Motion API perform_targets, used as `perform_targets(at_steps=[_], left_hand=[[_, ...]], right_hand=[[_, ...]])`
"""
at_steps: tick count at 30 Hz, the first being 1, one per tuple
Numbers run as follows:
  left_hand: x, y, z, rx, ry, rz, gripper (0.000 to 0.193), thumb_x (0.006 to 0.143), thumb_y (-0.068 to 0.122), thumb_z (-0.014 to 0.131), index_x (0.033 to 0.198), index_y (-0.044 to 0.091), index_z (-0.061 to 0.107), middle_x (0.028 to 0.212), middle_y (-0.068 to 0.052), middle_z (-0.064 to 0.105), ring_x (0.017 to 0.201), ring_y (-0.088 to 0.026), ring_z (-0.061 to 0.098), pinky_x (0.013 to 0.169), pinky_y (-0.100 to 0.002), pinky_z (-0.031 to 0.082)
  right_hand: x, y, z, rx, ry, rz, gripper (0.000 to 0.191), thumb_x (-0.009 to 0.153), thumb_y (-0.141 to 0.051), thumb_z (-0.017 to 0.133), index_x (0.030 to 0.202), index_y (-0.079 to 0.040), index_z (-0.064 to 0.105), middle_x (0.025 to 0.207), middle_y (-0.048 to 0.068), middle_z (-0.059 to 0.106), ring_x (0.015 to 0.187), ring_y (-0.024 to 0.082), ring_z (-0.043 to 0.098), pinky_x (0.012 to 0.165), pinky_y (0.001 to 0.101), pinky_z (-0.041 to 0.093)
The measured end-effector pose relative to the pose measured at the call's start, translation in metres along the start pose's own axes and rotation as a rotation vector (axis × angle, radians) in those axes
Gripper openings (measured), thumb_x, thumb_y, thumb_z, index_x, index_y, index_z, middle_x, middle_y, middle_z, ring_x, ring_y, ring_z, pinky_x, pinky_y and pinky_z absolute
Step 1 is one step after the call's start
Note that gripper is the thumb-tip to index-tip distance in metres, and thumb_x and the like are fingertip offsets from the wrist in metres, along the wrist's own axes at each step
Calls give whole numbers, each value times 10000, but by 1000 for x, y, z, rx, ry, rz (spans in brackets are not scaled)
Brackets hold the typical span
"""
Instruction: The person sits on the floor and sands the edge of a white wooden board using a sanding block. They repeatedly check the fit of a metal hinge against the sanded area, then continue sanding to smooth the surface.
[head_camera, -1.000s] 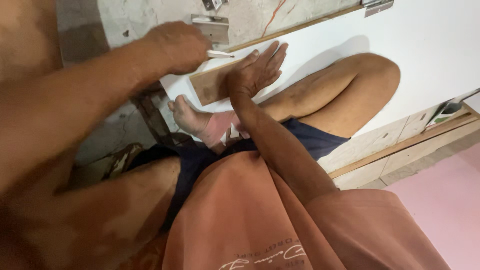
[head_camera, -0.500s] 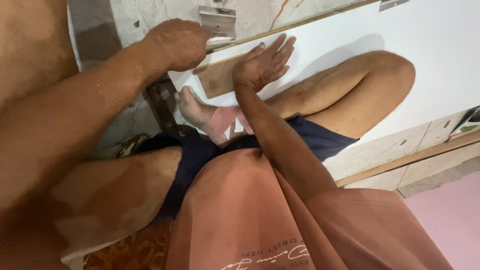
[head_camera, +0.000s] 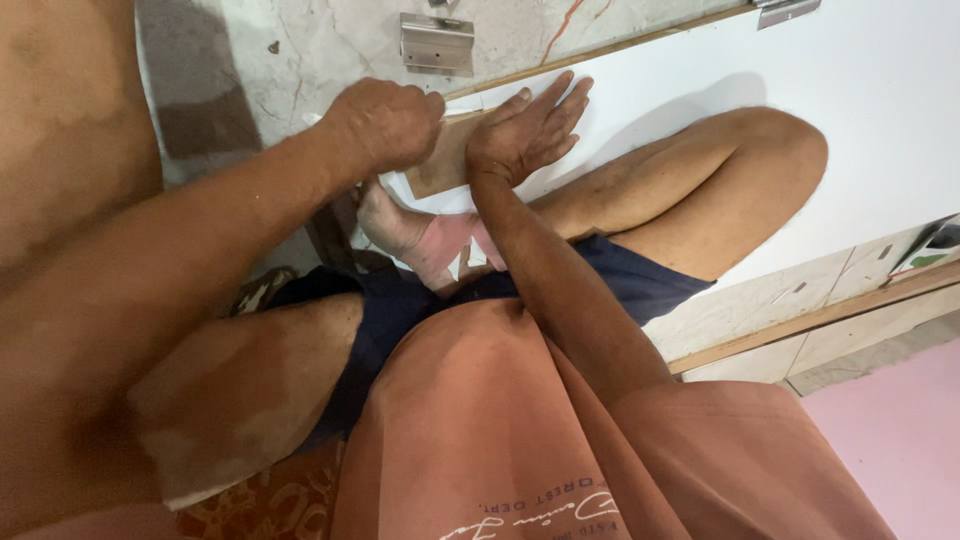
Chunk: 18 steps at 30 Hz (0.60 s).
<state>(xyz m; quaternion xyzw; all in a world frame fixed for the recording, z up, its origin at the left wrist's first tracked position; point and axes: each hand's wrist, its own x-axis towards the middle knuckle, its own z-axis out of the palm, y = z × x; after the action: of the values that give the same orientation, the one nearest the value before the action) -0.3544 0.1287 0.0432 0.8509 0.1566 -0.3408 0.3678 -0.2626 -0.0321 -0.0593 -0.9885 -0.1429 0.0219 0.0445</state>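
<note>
My right hand (head_camera: 522, 132) lies flat, fingers spread, on a small brown wooden piece (head_camera: 440, 165). The piece rests on the corner of a large white board (head_camera: 860, 90). My left hand (head_camera: 385, 122) is closed in a fist around a thin white stick (head_camera: 312, 118), of which only the tip shows at the fist's left side. This fist sits at the piece's upper left edge, almost touching my right hand. My bare foot (head_camera: 400, 225) presses against the board just below the piece.
A metal hinge (head_camera: 437, 42) lies on the marble floor (head_camera: 300, 50) above my hands, and another hinge (head_camera: 785, 10) sits at the board's top edge. My bent knee (head_camera: 760, 160) rests on the board. Wooden strips (head_camera: 850, 310) run along the right.
My left fist has moved right, over the wooden piece's edge and close to my right hand. The stick's front end is now hidden. My right hand stays flat on the piece.
</note>
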Motion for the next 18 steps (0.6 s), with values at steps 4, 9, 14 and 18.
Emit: perform_targets(at_steps=[4,9,14,18], left_hand=[[-1,4,2,11,-71,-36,302,987,190,504,1198,0,608,977,-200,753,863,-347,758,695,-486,609],[-3,7,2,10,-21,-25,284,1012,195,497,1163,1,638,974,-213,762,886,-366,762,731,-492,600],[2,13,0,-20,-44,-77,292,1001,213,512,1164,16,653,1014,-219,752,924,-378,744,775,-484,589],[7,19,0,-10,-109,-123,310,998,213,541,1209,14,649,1039,-214,756,934,-359,755,778,-463,602]], right_hand=[[-1,0,3,-5,3,17,590,1117,-374,263,1668,-165,222,1764,66,163,1643,248,163,1333,517,78],[0,1,5,-98,38,23,592,1111,-390,249,1661,-171,232,1766,47,166,1646,213,178,1341,492,91],[1,-1,3,-29,24,22,602,1104,-399,262,1651,-150,300,1761,59,176,1641,227,171,1326,464,58],[-4,-5,5,-223,76,27,591,1113,-403,254,1653,-179,339,1756,3,207,1648,166,221,1357,464,64]])
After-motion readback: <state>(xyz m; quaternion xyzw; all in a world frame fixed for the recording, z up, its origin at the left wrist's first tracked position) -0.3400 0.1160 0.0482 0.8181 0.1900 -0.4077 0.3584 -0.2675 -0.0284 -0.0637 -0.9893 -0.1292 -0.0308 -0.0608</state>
